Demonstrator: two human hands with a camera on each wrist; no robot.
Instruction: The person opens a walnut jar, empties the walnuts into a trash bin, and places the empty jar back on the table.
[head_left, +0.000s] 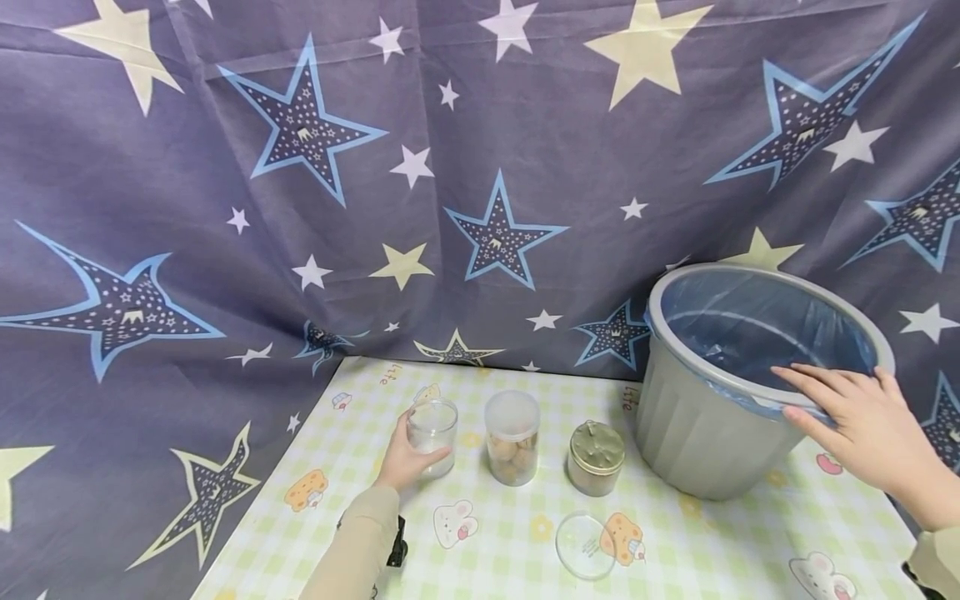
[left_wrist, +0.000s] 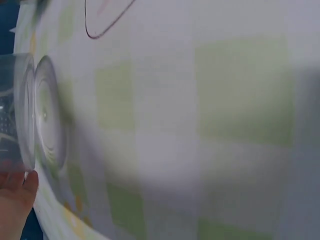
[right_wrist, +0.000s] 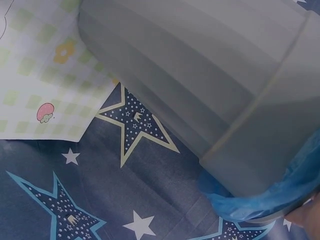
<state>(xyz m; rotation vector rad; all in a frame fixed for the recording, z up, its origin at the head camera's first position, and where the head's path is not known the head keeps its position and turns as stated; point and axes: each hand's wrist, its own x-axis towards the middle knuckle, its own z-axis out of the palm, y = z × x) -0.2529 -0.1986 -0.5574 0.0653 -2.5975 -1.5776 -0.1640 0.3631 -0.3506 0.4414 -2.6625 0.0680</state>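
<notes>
Fingers curled, left hand [head_left: 405, 460]: clear cylindrical jar [head_left: 435, 433] is gripped; grey round plastic bin [head_left: 693, 429], apparently already lined, touched by spread-fingered right hand [head_left: 873, 421]; jar unreleased.

This looks like a makeshift, homelike corner; the exact kind of room cannot be told. Dark blue-purple star-printed fabric [head_left: 585, 192] hangs behind a green-and-white checked, cartoon-printed tabletop [head_left: 510, 550], and a round, ribbed grey plastic bin [head_left: 690, 433] stands on the tabletop's right side.
</notes>
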